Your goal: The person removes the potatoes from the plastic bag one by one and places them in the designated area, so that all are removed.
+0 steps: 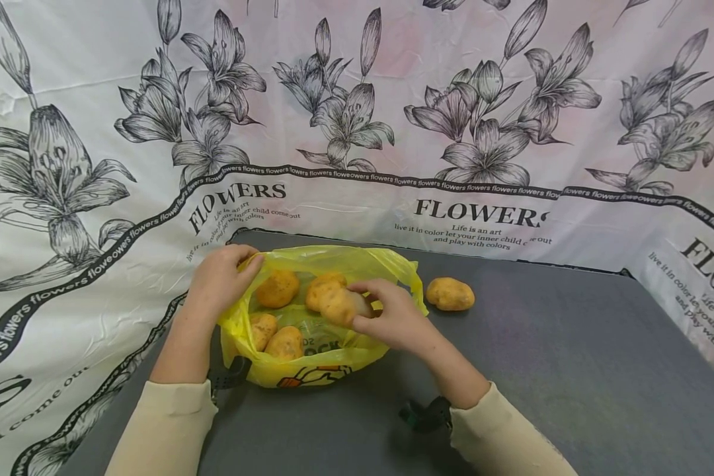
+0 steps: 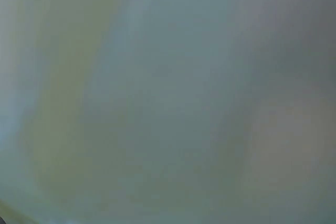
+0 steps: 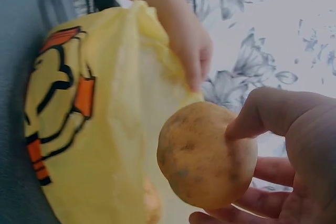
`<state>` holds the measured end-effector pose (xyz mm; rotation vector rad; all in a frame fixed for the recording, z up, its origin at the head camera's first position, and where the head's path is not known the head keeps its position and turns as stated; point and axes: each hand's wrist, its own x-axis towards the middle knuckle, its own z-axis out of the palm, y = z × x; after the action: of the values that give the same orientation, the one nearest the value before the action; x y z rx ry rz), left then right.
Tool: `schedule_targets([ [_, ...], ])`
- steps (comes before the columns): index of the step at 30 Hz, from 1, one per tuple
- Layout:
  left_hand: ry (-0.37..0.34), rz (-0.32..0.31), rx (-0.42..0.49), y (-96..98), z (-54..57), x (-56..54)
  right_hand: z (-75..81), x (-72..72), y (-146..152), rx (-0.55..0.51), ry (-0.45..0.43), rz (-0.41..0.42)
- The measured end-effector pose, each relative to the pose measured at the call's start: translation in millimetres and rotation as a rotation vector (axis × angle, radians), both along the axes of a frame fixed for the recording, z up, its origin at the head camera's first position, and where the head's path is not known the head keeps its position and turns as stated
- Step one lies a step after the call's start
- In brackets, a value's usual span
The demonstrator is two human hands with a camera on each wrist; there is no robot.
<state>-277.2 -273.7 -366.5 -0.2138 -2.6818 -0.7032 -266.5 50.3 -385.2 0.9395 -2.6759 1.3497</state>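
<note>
A yellow plastic bag (image 1: 357, 362) stands with its mouth spread wide, several potatoes inside, among them one at the back left (image 1: 277, 289) and one near the front (image 1: 285, 343). At the left of the mouth, my left hand (image 1: 221, 281) pinches the bag's rim between thumb and fingers. My right hand (image 1: 395, 314) grips a potato (image 3: 207, 153) over the opening, thumb on one side and fingers on the other. That potato partly covers another one behind it in the head view. The left wrist view is too blurred to make things out.
One loose potato (image 1: 450, 294) lies on the grey tabletop (image 1: 571, 357), just right of the bag. A flower-printed cloth (image 1: 345, 79) hangs behind the table and along both sides. Dark straps sit at both wrists.
</note>
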Motion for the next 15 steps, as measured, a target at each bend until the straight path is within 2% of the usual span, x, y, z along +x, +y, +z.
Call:
schedule_targets([
  [6,0.004,-0.006,0.0,0.6,1.0,-0.1,12.6,-2.1,12,-0.08,-0.05,0.032],
  [15,-0.006,-0.007,-0.001,0.4,-0.1,0.2,30.6,-4.7,35,-0.112,-0.113,0.029],
])
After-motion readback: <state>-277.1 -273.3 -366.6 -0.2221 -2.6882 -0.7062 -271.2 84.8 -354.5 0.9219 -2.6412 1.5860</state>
